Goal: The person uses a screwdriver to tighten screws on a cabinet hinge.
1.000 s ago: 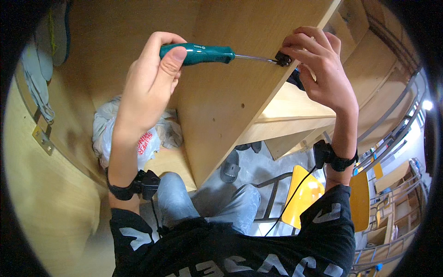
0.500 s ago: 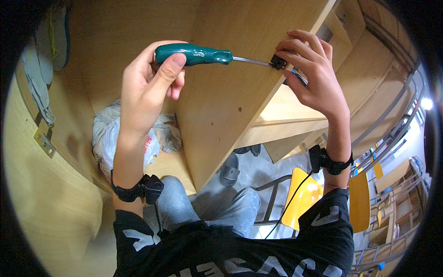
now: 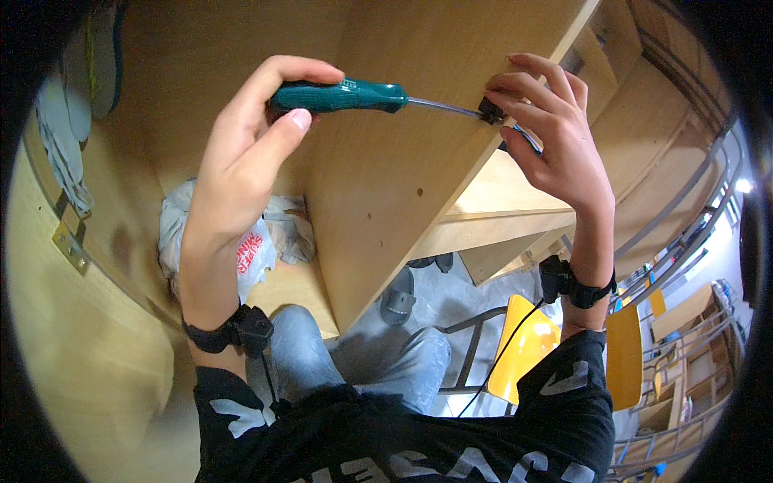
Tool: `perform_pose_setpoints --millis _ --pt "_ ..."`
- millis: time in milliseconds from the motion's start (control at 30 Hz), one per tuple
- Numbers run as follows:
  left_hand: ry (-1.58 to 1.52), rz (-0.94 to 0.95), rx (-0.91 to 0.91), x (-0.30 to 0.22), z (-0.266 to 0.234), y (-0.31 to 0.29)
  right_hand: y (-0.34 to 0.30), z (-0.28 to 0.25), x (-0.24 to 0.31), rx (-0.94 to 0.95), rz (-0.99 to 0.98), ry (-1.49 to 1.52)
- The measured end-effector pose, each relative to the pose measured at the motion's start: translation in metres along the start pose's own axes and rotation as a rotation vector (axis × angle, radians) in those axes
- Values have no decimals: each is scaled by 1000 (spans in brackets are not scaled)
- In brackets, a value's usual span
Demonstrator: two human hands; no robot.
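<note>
A screwdriver (image 3: 362, 97) with a dark green handle lies nearly level in my left hand (image 3: 237, 157); thumb and fingers close around the handle's rear end. Its metal shaft points right and meets a small black fitting (image 3: 489, 111) at the front edge of an upright wooden panel (image 3: 378, 169). My right hand (image 3: 555, 133) pinches that fitting with its fingers, the others curled loosely above. Something thin and blue shows under its fingers, mostly hidden. The exact contact between tip and fitting is too small to make out.
Left of the panel, a cabinet compartment holds a white plastic bag (image 3: 251, 256) and cloth. A hinge (image 3: 71, 248) sits on the door at far left. Below are a grey slipper (image 3: 398, 298) and a yellow chair (image 3: 523, 346). A cable hangs from my right wrist's band.
My left hand has turned about the screwdriver's handle, its index finger now stretched along the top and the wrist swung left. The handle has rolled. My right hand stays almost in place.
</note>
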State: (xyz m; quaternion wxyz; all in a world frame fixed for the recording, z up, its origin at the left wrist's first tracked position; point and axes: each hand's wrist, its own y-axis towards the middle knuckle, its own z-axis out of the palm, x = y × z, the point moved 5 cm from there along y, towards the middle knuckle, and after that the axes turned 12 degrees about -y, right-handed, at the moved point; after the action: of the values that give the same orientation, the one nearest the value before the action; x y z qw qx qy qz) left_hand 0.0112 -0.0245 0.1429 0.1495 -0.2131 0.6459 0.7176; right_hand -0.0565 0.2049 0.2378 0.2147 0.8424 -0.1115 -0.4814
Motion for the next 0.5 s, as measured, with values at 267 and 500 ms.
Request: perform_pose_setpoints --millis 267,500 --pt "-324 -221 -56 13 6 4 -1 1 0 -10 18 7" --pt "-176 79 95 0 6 2 0 4 0 -39 43 -3"
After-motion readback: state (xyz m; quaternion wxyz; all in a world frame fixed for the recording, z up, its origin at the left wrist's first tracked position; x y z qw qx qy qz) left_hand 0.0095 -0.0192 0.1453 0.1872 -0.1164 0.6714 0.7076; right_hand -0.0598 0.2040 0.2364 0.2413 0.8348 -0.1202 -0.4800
